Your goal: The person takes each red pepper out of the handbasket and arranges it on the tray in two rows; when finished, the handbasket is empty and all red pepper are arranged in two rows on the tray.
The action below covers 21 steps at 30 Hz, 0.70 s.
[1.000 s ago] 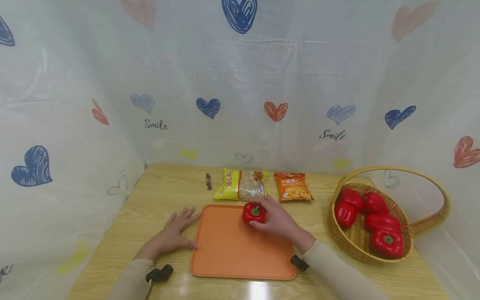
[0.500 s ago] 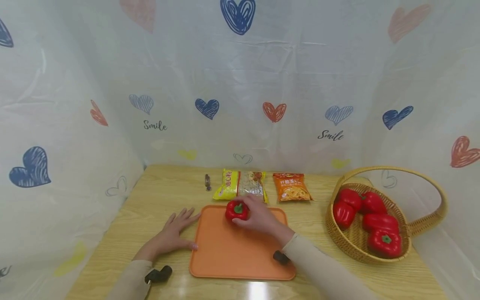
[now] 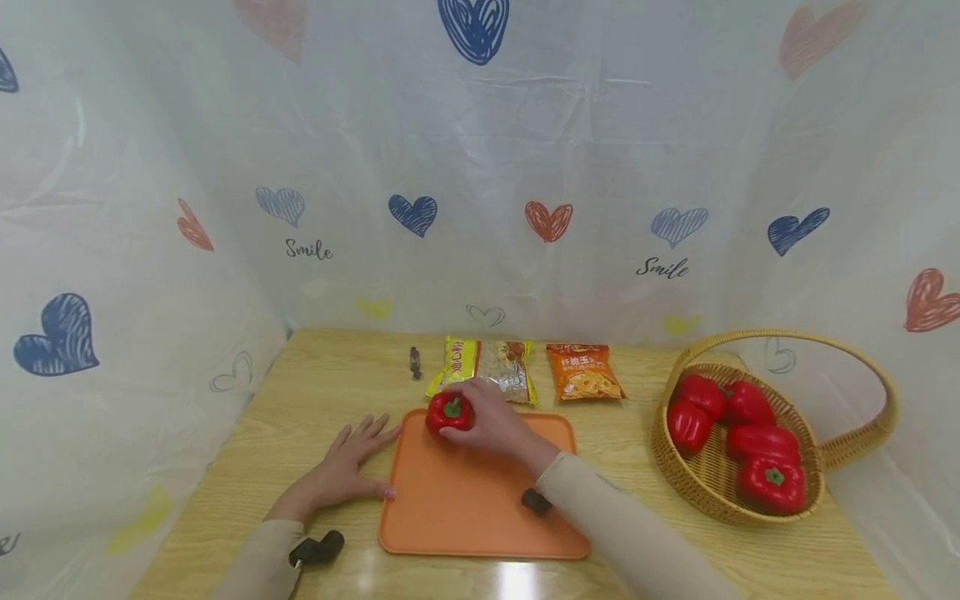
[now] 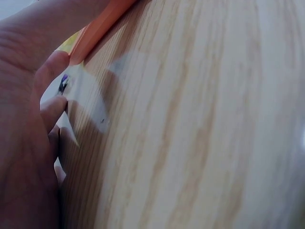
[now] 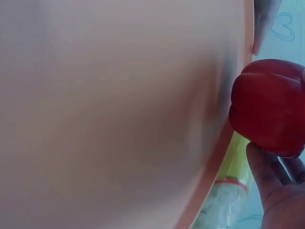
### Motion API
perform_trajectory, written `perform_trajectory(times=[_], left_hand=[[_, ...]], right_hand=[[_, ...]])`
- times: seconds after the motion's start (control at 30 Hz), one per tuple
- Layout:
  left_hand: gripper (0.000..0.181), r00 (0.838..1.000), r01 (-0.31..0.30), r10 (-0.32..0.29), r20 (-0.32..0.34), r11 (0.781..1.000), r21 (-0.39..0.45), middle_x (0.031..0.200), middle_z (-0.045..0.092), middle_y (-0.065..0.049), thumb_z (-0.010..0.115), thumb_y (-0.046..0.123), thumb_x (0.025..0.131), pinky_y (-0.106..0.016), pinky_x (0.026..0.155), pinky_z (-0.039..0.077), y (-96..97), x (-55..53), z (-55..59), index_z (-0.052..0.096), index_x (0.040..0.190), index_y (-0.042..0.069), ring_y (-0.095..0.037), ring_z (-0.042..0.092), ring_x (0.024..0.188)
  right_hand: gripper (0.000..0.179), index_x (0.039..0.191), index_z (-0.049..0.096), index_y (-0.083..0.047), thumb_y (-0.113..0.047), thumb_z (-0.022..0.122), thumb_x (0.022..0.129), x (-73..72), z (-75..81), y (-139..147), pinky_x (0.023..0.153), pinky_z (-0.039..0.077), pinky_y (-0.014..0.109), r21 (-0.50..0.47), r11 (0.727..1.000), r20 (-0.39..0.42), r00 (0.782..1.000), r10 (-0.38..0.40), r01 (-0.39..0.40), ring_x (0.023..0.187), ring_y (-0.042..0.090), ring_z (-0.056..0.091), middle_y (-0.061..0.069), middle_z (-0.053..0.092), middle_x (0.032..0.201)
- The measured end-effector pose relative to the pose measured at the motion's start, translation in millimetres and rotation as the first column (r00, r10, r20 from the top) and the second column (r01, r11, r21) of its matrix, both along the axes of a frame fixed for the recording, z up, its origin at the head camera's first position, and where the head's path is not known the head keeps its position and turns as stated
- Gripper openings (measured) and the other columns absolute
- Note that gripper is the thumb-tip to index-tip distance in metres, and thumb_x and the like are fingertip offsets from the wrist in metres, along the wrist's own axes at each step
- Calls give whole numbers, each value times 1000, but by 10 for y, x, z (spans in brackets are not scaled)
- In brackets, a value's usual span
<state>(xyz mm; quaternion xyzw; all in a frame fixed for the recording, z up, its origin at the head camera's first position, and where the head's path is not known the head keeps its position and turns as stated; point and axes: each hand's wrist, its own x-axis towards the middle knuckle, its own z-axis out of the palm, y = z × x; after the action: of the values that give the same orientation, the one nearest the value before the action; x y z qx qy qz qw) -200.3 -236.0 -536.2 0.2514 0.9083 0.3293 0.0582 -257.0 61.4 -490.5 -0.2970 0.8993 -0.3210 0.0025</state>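
Note:
My right hand [image 3: 491, 423] grips a red bell pepper [image 3: 450, 412] with a green stem, over the far left corner of the orange tray [image 3: 480, 508]. In the right wrist view the bell pepper [image 5: 269, 107] fills the right side, with fingers [image 5: 264, 171] curled against it from below. On the tray's left side lies my left hand [image 3: 341, 471], fingers spread and extended, its fingertips and thumb touching the tray's edge. The left wrist view shows that hand [image 4: 28, 105] beside the tray's rim [image 4: 97, 33] on the wooden table.
A wicker basket [image 3: 682, 492] with several red bell peppers [image 3: 772, 483] stands at the right, its tall handle arching over. Behind the tray lie a yellow food bag [image 3: 480, 367], an orange snack bag [image 3: 585, 372] and a small dark item [image 3: 416, 363]. A heart-printed curtain [image 3: 480, 283] borders the table.
My right hand has carried the bell pepper leftward over the tray, from right of its middle to the far left corner. The left hand has stayed at the tray's left edge.

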Motion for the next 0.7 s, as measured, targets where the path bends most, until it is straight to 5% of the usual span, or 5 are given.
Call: perform_trajectory(times=[0.7], left_hand=[[98,1000,-10,10,10,1000,0,164,27,-23,83,56,77,-70,117,-2,5,8,6,42,157,16,-50,12,151]], right_hand=[[60,140,56,-16,-36,79,89,-66,-89,-314,96,54,30,4,999,26,999,44,-44,115,17,59,3,57,130]])
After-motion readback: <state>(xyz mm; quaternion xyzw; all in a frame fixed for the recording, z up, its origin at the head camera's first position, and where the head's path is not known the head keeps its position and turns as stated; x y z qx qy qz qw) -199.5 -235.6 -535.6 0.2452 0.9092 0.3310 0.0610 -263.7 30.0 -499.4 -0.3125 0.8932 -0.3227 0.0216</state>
